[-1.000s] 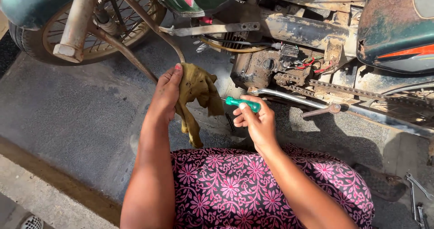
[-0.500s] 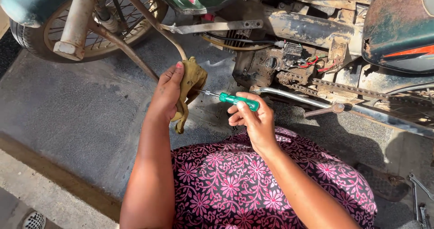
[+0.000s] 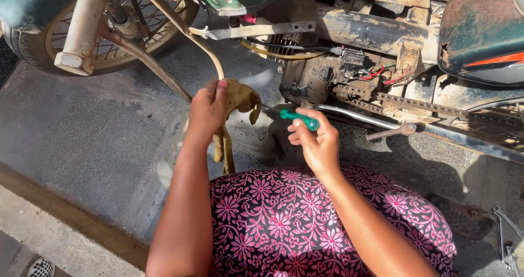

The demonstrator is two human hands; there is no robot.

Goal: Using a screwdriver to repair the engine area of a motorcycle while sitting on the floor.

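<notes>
Left hand point(image 3: 207, 110) is clenched around a dirty yellow-brown rag point(image 3: 236, 105), bunched at the top with a loose tail hanging down toward the lap. Right hand point(image 3: 316, 143) grips a green-handled screwdriver point(image 3: 299, 118) by the handle, its shaft pointing left toward the rag; the tip looks tucked at or into the cloth, can't tell if touching. Both are mid-scene, just near of the motorcycle engine point(image 3: 322, 77), with the front wheel point(image 3: 103, 31) far left and the chain point(image 3: 420, 105) to the right. Rag looks soft, limp, light, probably greasy, so likely best pinched in a wad as now, not by the dangling end. Screwdriver reads as stiff, light, with a ribbed plastic handle; the handle is the safe hold, the thin metal shaft likely slick. Some wrenches point(image 3: 505, 239) lie on the ground at near right.
</notes>
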